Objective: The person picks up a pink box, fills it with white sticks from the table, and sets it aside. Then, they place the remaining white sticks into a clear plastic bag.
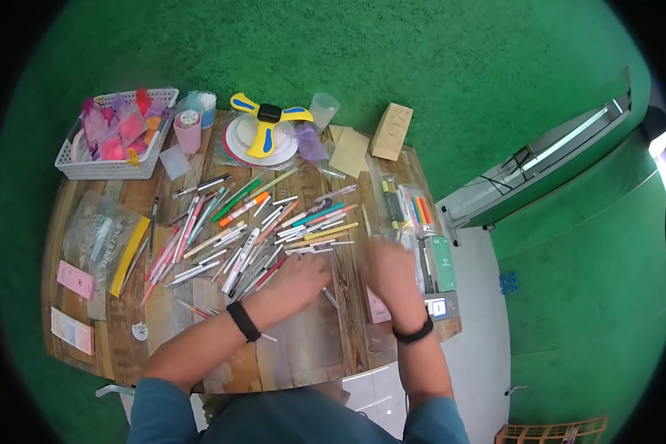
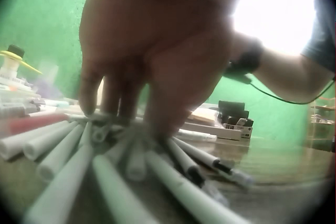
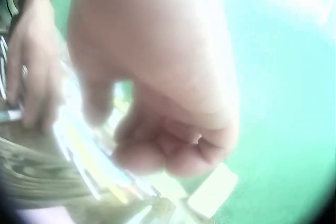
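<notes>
A spread pile of pens (image 1: 240, 255) and markers covers the middle of the wooden table (image 1: 288, 351). My left hand (image 1: 303, 281) is at the pile's right front edge. In the left wrist view its straight fingers (image 2: 111, 98) point down among white pens (image 2: 58, 150), fingertips right at them. To the right, my right hand (image 1: 388, 270) is over the table, blurred, near a pink packet (image 1: 379, 307) and bagged pens. In the right wrist view that hand's fingers (image 3: 139, 158) are loosely curled, the thumb apart from them, and nothing shows in its grasp.
A white basket (image 1: 100, 170) of colourful pouches stands back left, beside a pink cup (image 1: 188, 137). A yellow-blue three-armed holder (image 1: 263, 137) sits on plates at the back. A cardboard box (image 1: 391, 132) stands back right; a green box (image 1: 442, 263) is at the right edge. A clear yellow-edged bag (image 1: 100, 233) lies left.
</notes>
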A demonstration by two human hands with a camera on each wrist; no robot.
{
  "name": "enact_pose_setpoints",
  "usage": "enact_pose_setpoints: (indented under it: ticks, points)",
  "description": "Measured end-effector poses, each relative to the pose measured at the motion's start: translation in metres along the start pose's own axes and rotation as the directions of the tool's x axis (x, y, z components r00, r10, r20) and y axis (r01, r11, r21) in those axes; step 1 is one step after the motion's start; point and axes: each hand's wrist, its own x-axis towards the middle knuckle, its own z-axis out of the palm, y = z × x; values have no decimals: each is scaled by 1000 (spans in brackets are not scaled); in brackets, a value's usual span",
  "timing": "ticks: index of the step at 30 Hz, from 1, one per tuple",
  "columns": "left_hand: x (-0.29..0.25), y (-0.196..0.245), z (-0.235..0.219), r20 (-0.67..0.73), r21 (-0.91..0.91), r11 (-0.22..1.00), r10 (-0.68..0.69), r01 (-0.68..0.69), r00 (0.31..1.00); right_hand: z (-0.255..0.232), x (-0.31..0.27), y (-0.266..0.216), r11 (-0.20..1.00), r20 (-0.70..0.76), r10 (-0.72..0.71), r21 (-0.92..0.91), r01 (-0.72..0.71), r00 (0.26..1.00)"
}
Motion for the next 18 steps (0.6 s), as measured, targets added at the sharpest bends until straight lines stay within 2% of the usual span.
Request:
enact_pose_setpoints:
  ticks: [2, 3, 6, 7, 9, 10, 11, 12, 15, 17, 18]
  points:
    - [-4, 10, -11, -11, 58, 998, 11, -10, 1000, 36, 50, 15, 987, 30, 24, -159, -19, 999]
    - [-7, 14, -15, -12, 67, 998, -7, 8, 1000, 46, 64, 21, 989, 27, 6, -150, -2, 1000]
    - [-26, 23, -39, -91, -1, 999, 38, -38, 995, 69, 95, 30, 981, 153, 134, -159, -109, 979]
    - [-32, 24, -44, -87, 15, 1000, -5, 7, 996, 75, 100, 30, 981, 170, 149, -151, -124, 974]
    - [-44, 33, -47, -77, -97, 995, -16, 8, 997, 84, 108, 32, 976, 248, 195, -145, -163, 949]
    - [-48, 37, -50, -67, -67, 998, -26, 21, 997, 86, 112, 31, 981, 245, 170, -130, -141, 954]
    - [-52, 40, -50, -66, -57, 998, -44, 40, 997, 87, 114, 30, 974, 257, 208, -139, -177, 944]
    - [-57, 43, -50, -50, -88, 995, -46, 41, 998, 88, 115, 31, 965, 270, 248, -149, -214, 930]
    - [-64, 51, -44, 12, -110, 992, -57, 58, 998, 75, 114, 28, 970, 297, 243, -90, -226, 924]
    - [-69, 55, -40, -70, -159, 987, -17, 5, 997, 43, 114, 13, 950, 258, 307, -24, -311, 916]
    - [-72, 57, -40, -71, -166, 986, -21, 9, 997, 50, 117, 19, 950, 213, 302, 10, -312, 929]
